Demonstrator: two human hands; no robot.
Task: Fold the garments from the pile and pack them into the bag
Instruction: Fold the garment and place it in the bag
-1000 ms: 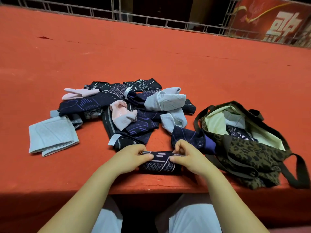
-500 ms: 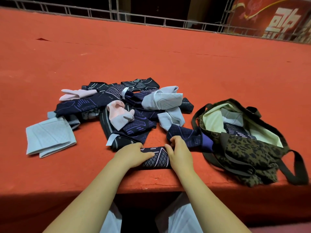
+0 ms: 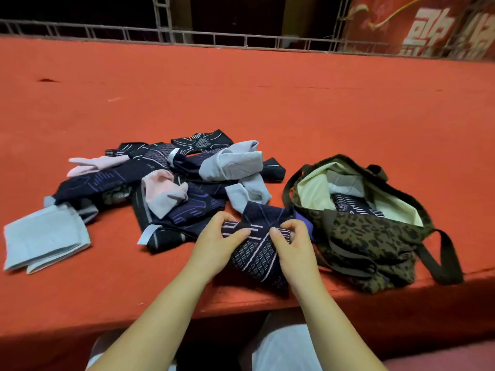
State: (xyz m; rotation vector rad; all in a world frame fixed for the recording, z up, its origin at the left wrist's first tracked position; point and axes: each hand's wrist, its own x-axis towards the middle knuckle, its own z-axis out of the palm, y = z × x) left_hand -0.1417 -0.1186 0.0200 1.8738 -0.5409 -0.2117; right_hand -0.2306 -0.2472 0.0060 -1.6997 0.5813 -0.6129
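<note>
Both bare forearms reach forward from the bottom of the view and draw close together at the wrists. The left hand [image 3: 214,243] lies palm down, thumb stretched toward the right and fingers curled over the far side. The right hand [image 3: 293,243] mirrors it, thumb pointing left, fingers bent, thumbs nearly meeting.

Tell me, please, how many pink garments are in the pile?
2: one pink garment at the pile's far left edge, the other on top near its middle. More may be hidden underneath.
</note>
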